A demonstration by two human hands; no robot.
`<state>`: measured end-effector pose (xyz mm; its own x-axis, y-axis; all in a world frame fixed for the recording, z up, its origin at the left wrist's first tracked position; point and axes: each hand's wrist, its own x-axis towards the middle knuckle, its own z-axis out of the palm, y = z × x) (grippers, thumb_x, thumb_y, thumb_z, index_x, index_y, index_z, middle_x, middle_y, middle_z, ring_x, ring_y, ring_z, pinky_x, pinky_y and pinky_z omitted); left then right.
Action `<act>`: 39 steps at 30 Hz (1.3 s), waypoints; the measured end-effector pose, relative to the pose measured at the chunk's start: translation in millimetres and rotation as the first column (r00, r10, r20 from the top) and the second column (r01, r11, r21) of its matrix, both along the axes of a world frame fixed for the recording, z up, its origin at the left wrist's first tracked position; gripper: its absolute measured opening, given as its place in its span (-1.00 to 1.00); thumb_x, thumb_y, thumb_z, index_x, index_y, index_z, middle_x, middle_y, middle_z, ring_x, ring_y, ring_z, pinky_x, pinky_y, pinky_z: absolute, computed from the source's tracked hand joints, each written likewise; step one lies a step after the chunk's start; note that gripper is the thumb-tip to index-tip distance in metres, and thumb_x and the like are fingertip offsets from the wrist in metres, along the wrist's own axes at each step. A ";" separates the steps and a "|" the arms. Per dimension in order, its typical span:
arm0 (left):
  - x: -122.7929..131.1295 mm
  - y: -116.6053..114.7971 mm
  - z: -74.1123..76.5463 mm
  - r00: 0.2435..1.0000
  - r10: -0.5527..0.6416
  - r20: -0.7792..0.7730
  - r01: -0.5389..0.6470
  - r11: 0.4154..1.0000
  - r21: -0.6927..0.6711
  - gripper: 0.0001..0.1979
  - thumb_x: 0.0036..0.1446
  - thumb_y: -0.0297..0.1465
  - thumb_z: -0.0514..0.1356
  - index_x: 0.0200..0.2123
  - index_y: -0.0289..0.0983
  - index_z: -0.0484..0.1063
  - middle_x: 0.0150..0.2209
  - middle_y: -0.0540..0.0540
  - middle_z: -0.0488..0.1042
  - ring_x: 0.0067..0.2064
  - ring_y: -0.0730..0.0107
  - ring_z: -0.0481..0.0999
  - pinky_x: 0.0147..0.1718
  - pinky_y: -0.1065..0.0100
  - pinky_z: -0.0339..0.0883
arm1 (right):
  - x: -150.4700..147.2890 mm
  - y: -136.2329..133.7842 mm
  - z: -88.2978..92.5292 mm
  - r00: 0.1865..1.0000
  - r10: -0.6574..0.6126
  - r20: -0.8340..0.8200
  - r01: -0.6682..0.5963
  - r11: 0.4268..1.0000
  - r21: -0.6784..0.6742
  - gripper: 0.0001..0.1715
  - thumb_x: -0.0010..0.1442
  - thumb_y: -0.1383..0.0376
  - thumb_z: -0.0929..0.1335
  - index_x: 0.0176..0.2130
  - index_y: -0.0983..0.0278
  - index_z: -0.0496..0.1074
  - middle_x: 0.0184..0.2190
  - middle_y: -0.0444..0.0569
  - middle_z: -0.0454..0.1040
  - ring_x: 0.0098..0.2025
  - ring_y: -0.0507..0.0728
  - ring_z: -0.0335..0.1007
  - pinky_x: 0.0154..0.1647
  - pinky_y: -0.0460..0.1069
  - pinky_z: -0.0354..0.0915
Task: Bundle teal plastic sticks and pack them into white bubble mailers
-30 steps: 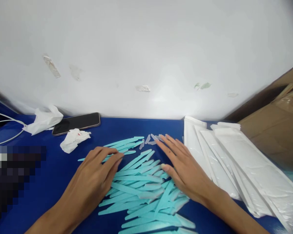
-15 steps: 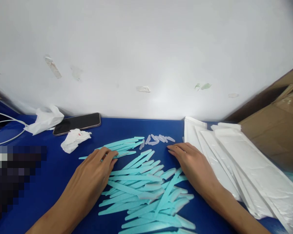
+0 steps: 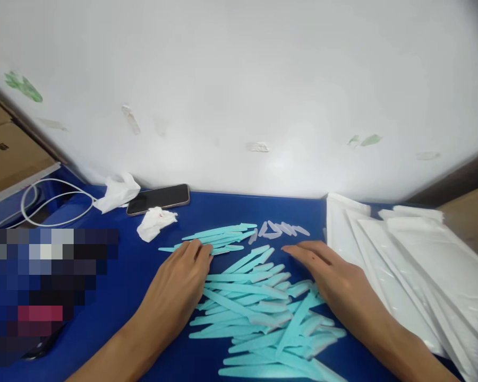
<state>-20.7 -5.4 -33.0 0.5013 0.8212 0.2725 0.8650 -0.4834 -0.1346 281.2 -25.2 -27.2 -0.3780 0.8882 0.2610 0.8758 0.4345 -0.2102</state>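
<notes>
Head view. A loose pile of turquoise blade-shaped tools (image 3: 250,289) lay on the blue table (image 3: 115,286), between the person's two hands; its tools overlapped at mixed angles, most with their pale ends toward the right.

Left hand (image 3: 179,276): at the pile's left side, back upward, fingers drawn close together and bent down. Fingertips met the near edge of a smaller turquoise bundle (image 3: 223,233), which lay just beyond the pile to its left. Whether they pinched a tool could not be told.

Right hand (image 3: 338,276): at the pile's right side, partly over its edge, fingers gently bent and side by side, pointing inward. Thumb and palm were hidden; a grip could not be told.

Beyond the pile: several small translucent strips (image 3: 263,229) and, at the back, a white wall (image 3: 223,79). Right of the pile: overlapping white padded envelopes (image 3: 422,244). Beyond the pile and well to its left: crumpled tissue (image 3: 155,223), a dark-screened phone (image 3: 163,198) and a white cable (image 3: 23,204). A cardboard box (image 3: 11,154) stood farther left of the pile.
</notes>
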 end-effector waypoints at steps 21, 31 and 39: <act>-0.7 -16.0 -5.1 0.925 -0.335 0.179 0.310 0.939 0.150 -0.48 0.24 -0.67 0.01 0.24 -0.29 0.25 -0.07 -0.18 0.53 -0.06 0.21 0.51 -0.04 0.20 0.42 | -16.1 -7.0 2.4 0.886 0.234 -0.401 -0.187 0.970 0.155 -0.57 0.33 0.48 0.26 0.07 0.12 0.49 -0.07 -0.06 0.57 -0.10 0.09 0.58 -0.03 -0.06 0.54; -2.6 -19.1 -9.9 0.866 -0.380 0.327 0.383 0.922 0.056 -0.49 0.31 -0.60 0.02 0.29 -0.26 0.18 -0.04 -0.22 0.51 -0.03 0.20 0.50 -0.04 0.18 0.46 | -25.2 -11.8 10.9 0.859 0.260 -0.441 -0.197 0.963 0.184 -0.62 0.28 0.54 0.29 -0.03 0.26 0.55 -0.14 0.00 0.59 -0.16 0.04 0.59 -0.07 -0.16 0.51; -0.3 -21.0 -1.1 0.872 -0.354 0.338 0.373 0.928 0.009 -0.50 0.31 -0.57 0.05 0.28 -0.20 0.18 -0.04 -0.17 0.53 -0.04 0.21 0.53 -0.11 0.24 0.48 | -23.4 -11.3 12.5 0.883 0.261 -0.390 -0.195 0.960 0.202 -0.57 0.26 0.57 0.27 -0.02 0.24 0.55 -0.13 -0.01 0.59 -0.17 0.04 0.60 -0.08 -0.16 0.51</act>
<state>-21.0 -26.4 -34.1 0.6572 0.6169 0.4331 0.6168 -0.7704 0.1614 257.8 -36.6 -14.8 -0.3955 0.7271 0.5611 0.5985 0.6674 -0.4431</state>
